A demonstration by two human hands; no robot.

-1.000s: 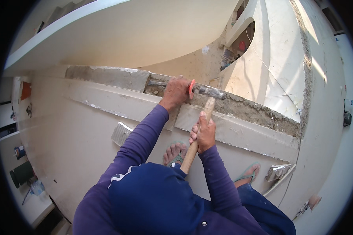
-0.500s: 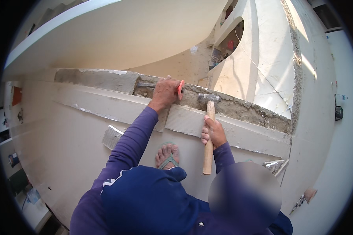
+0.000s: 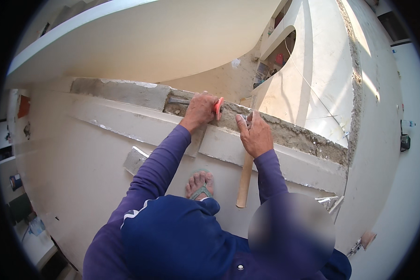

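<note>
My left hand (image 3: 200,111) is wrapped round a chisel (image 3: 178,101) with a red hand guard (image 3: 219,108). The chisel lies nearly level along the rough mortar strip (image 3: 284,123), its blade pointing left at the edge of the smoother grey section (image 3: 121,95). Just to the right, my right hand (image 3: 257,134) is closed at the head end of a hammer (image 3: 245,182). Its wooden handle hangs down toward me below the hand. Fingers cover most of the hammer head.
Pale ledge panels (image 3: 270,151) run along the near side of the mortar strip. A broken tile piece (image 3: 136,159) lies to the left, and more fragments (image 3: 329,201) at the right. My sandalled foot (image 3: 199,185) is below. Beyond the strip rises a curved cream wall (image 3: 163,42).
My right hand has slid up from the middle of the hammer handle to the head, now covering it. The left hand and chisel look almost unmoved.
</note>
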